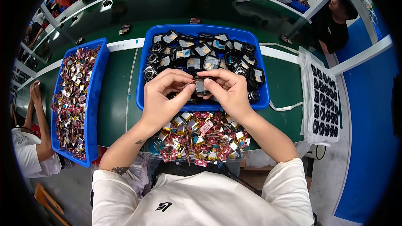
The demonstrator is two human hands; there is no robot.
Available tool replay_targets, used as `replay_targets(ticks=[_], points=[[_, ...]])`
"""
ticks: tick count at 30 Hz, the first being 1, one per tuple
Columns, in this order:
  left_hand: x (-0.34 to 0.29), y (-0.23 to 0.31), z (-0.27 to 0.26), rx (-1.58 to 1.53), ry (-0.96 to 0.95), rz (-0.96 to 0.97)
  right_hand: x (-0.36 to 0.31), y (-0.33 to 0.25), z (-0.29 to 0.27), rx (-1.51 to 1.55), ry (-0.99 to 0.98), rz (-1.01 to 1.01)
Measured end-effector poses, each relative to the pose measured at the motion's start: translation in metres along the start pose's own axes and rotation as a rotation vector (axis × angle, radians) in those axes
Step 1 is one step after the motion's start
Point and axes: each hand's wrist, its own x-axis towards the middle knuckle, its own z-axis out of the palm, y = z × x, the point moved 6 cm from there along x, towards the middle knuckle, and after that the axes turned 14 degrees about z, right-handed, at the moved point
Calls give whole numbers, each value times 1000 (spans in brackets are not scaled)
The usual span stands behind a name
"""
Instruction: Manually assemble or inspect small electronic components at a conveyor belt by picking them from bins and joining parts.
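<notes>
Bare green table (pixel 119 100) between two blue trays (pixel 97 83) (pixel 141 79) leaves open passage

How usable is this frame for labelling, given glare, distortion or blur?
Head view: strong fisheye, the green table edges bow and the corners are black; white lamp glare streaks its far glossy surface; both hands, left hand and right hand, and the small part look sharp.

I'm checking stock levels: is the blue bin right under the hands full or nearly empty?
Fairly full: the blue bin shows dark square parts covering its whole floor, piled below the rim. Both hands hold one part above it.
</notes>
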Motion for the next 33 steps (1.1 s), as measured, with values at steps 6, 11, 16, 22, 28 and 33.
replay_targets(ticks=[6, 11, 16, 22, 28, 33], points=[[0, -4, -1, -40, -62, -60, -1, -2, 0, 72, 14, -38], [-6, -10, 8, -256, -109, -248, -4, -1, -4, -44, 100, -132], [-8, -14, 8, -297, -102, -314, -4, -2, -4, -94, 114, -189], [-7, -16, 4, -216, -65, -355, -4, -2, 0, -107, 49, -99], [-3, -13, 4, -177, -11, -306, -9, -7, 1, -39, 13, -160], [-7, -10, 1, -167, 34, -275, -7, 1, 6, -31, -6, -117]])
